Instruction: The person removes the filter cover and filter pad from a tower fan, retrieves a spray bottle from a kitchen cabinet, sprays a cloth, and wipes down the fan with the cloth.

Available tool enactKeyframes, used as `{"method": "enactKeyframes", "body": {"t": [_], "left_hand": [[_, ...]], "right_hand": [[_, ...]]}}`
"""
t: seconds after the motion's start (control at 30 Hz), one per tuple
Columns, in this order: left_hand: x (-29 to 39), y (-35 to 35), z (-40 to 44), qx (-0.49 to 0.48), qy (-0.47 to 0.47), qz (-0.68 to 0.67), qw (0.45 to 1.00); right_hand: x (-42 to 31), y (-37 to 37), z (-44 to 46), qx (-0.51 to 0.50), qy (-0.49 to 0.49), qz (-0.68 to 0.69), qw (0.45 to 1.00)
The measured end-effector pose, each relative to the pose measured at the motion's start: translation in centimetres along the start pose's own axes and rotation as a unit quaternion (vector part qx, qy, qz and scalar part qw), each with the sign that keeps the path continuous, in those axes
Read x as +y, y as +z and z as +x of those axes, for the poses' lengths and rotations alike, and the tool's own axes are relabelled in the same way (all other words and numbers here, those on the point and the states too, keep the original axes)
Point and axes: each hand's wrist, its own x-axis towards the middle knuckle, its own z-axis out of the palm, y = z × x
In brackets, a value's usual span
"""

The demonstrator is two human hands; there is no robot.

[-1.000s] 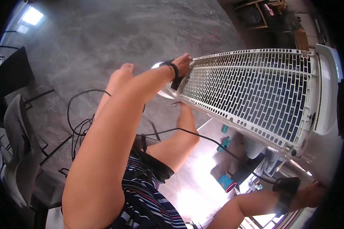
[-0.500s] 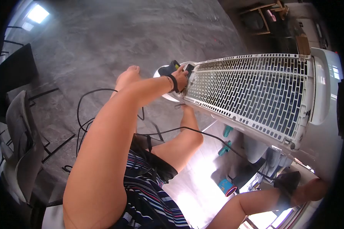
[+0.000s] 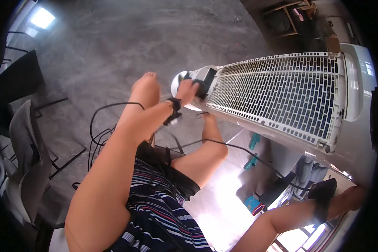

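A tall white appliance with a slotted grille [image 3: 277, 101] stands before me, its round white base [image 3: 176, 86] on the floor. My left hand [image 3: 188, 90] is at the grille's lower end, by a dark part [image 3: 206, 82]; its fingers are blurred and I cannot tell whether they grip it. At the lower right, my right hand [image 3: 352, 198] rests against the appliance's white side near its top. Its fingers are mostly lost in shadow. A black box [image 3: 322, 189] with a cable is strapped at my right wrist.
Grey chairs [image 3: 27, 155] stand at the left. Black cable [image 3: 98, 136] loops over the floor beside my leg. Teal slippers [image 3: 251, 162], a blue round container [image 3: 253, 205] and hanging clothes [image 3: 308, 174] are at the lower right. A wooden-framed chair [image 3: 281, 19] is at the upper right.
My left hand has drawn back and down from the grille's lower edge, and its wrist has turned. The dark part there shows more. My right hand stays against the appliance.
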Motion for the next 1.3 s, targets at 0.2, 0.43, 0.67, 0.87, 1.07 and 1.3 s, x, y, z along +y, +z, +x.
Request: {"method": "enactKeyframes", "body": {"t": [0.2,0.43,0.67,0.87,1.07,1.3], "left_hand": [[-1.1,0.6,-5.0,0.123,-0.262,-0.219,0.932],[4.7,2.3,-9.4,0.118,-0.226,-0.12,0.959],[1.3,3.1,-9.3,0.04,0.045,0.094,0.994],[0.3,1.1,-7.0,-0.086,0.138,0.232,0.959],[2.2,-0.5,-5.7,-0.113,0.281,0.483,0.821],[1.9,0.1,-6.7,-0.08,0.204,0.47,0.855]], "right_hand": [[-1.7,0.8,1.0,-0.003,0.102,0.261,0.96],[-3.0,0.4,0.9,-0.012,0.136,0.284,0.949],[-3.5,0.0,0.6,-0.019,0.132,0.233,0.963],[-3.5,0.4,0.9,-0.016,0.149,0.316,0.937],[-3.5,0.1,0.4,-0.006,0.143,0.191,0.971],[-2.9,-0.1,0.7,-0.015,0.173,0.227,0.958]]}}
